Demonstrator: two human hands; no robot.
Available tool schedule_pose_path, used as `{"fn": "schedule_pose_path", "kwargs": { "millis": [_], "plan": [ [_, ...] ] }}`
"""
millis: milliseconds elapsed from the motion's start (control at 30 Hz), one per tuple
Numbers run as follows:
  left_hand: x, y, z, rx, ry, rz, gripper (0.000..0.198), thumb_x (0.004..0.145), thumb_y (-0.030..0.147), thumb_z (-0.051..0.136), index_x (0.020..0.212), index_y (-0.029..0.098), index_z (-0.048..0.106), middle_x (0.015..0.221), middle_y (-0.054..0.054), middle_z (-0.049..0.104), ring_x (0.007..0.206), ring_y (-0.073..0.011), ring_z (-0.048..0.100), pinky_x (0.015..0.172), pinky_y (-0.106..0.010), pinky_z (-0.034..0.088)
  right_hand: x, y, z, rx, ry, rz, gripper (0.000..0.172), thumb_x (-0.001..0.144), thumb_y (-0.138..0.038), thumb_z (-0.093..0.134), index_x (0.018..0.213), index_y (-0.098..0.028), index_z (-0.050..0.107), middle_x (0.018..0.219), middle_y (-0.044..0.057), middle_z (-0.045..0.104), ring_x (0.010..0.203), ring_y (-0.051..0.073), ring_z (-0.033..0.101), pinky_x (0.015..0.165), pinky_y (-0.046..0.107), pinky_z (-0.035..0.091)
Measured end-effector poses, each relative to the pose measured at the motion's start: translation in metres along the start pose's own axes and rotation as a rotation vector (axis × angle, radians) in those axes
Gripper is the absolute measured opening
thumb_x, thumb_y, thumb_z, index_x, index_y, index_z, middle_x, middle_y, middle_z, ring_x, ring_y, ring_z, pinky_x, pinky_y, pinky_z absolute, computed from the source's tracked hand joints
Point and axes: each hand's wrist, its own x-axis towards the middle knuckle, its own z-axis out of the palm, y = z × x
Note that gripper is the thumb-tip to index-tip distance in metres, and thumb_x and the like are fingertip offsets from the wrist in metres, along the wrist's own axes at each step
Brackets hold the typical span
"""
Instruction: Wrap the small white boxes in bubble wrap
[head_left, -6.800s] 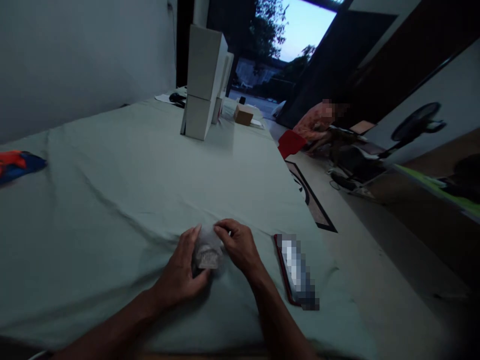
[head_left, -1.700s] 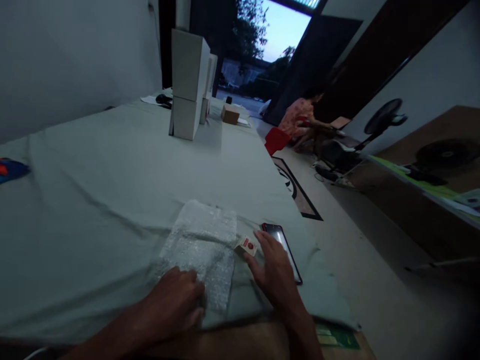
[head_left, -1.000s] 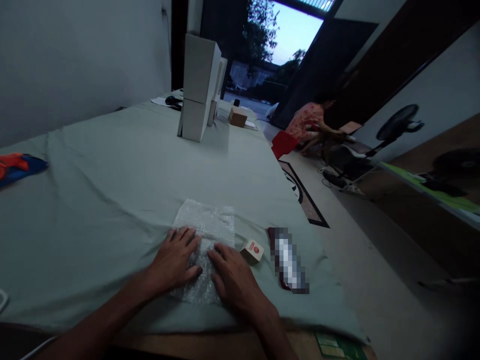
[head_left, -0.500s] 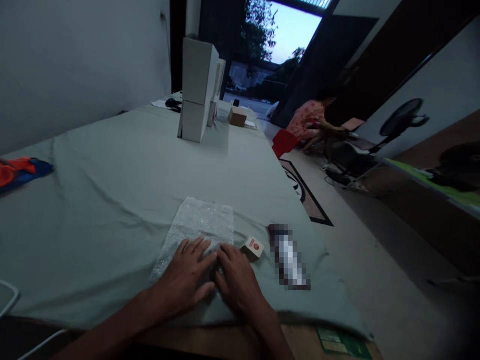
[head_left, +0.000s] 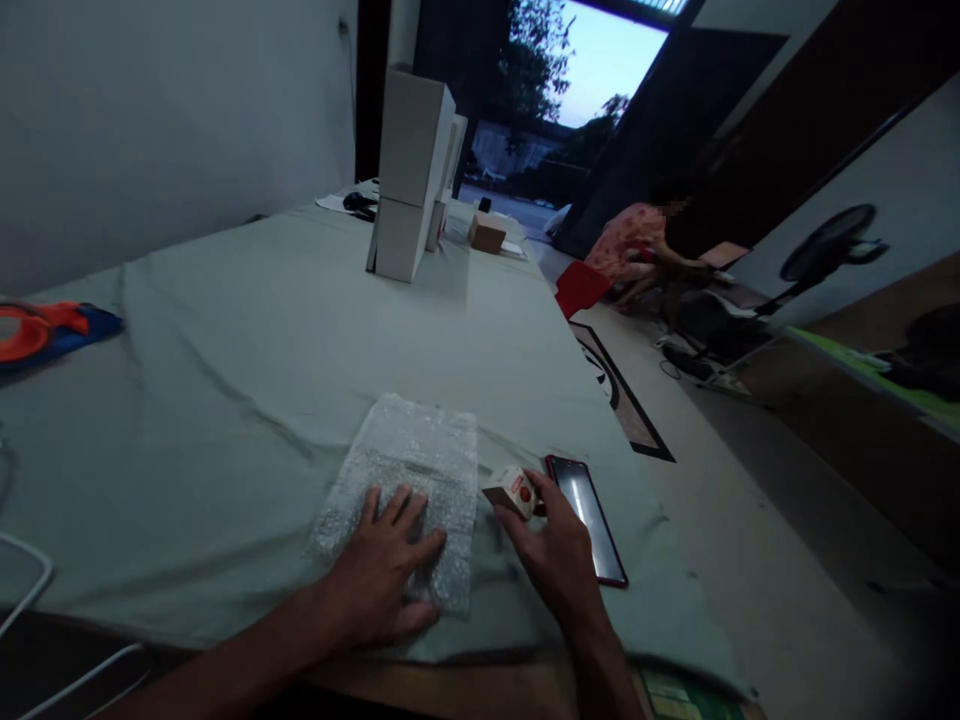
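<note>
A sheet of clear bubble wrap (head_left: 431,440) lies flat near the front of the cloth-covered table. My left hand (head_left: 382,570) rests on it with the fingers spread. Just right of the sheet, my right hand (head_left: 551,535) grips a small light-coloured box (head_left: 513,491) with a red print, thumb on the near side and fingers on the far side. The box looks tilted; whether it still touches the cloth I cannot tell. Beside that hand lies a phone (head_left: 585,510) with a dark red edge, partly behind the wrist.
Tall white boxes (head_left: 411,180) stand farther back on the table (head_left: 262,340), with a small brown box (head_left: 487,232) behind. An orange and blue item (head_left: 60,330) lies at left, a white cable (head_left: 45,570) in front of it. A seated person (head_left: 634,245) and a fan (head_left: 829,245) are at right.
My right hand has left the bubble wrap, moved right and closed around the small box, turning it a little. My left hand stays on the sheet. The view has shifted slightly.
</note>
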Motion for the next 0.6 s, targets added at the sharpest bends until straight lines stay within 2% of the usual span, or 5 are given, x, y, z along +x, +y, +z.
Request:
{"fn": "schedule_pose_path", "kwargs": {
  "millis": [67, 200, 300, 467, 600],
  "plan": [
    [0.000, 0.000, 0.000, -0.001, 0.011, 0.007, 0.075, 0.075, 0.062, 0.062, 0.140, 0.030, 0.042, 0.153, -0.017, 0.030, 0.142, -0.0432, 0.019, 0.108, -0.073, 0.008, 0.001, -0.029, 0.000, 0.148, -0.006, -0.040, 0.042, 0.082, -0.033, 0.063, 0.120, -0.018, 0.053, 0.113, 0.011, 0.065, 0.100, 0.025, 0.063, 0.086, 0.038, 0.051],
    [0.001, 0.003, -0.003, -0.022, 0.032, 0.021, 0.080, 0.073, 0.058, 0.066, 0.143, 0.031, 0.038, 0.154, -0.015, 0.030, 0.141, -0.0441, 0.021, 0.107, -0.074, 0.008, 0.007, -0.064, 0.021, 0.277, -0.214, -0.175, 0.040, 0.082, -0.021, 0.059, 0.122, -0.020, 0.052, 0.115, 0.009, 0.063, 0.102, 0.021, 0.061, 0.089, 0.034, 0.050],
    [0.000, 0.003, -0.009, -0.084, 0.079, 0.026, 0.082, 0.067, 0.055, 0.072, 0.139, 0.029, 0.043, 0.151, -0.012, 0.036, 0.138, -0.0420, 0.028, 0.109, -0.071, 0.012, 0.010, -0.055, 0.047, 0.213, -0.285, -0.093, 0.041, 0.079, -0.018, 0.059, 0.120, -0.017, 0.054, 0.113, 0.009, 0.064, 0.103, 0.023, 0.061, 0.092, 0.038, 0.049],
    [-0.013, -0.014, -0.018, -0.118, 0.357, -0.085, 0.026, 0.085, 0.030, 0.056, 0.109, 0.022, 0.063, 0.120, -0.009, 0.062, 0.121, -0.0273, 0.051, 0.113, -0.051, 0.027, 0.002, -0.029, 0.068, 0.198, -0.279, -0.161, 0.045, 0.080, -0.021, 0.060, 0.124, -0.017, 0.053, 0.118, 0.011, 0.063, 0.109, 0.024, 0.059, 0.096, 0.041, 0.046],
    [-0.017, -0.030, -0.013, -0.033, 0.342, -0.122, 0.055, 0.077, 0.027, 0.062, 0.130, 0.018, 0.048, 0.131, -0.011, 0.055, 0.125, -0.0304, 0.045, 0.110, -0.050, 0.032, -0.002, -0.030, 0.064, 0.195, -0.282, -0.147, 0.049, 0.079, -0.020, 0.062, 0.127, -0.017, 0.051, 0.120, 0.011, 0.062, 0.112, 0.024, 0.057, 0.097, 0.041, 0.046]
  ]
}}
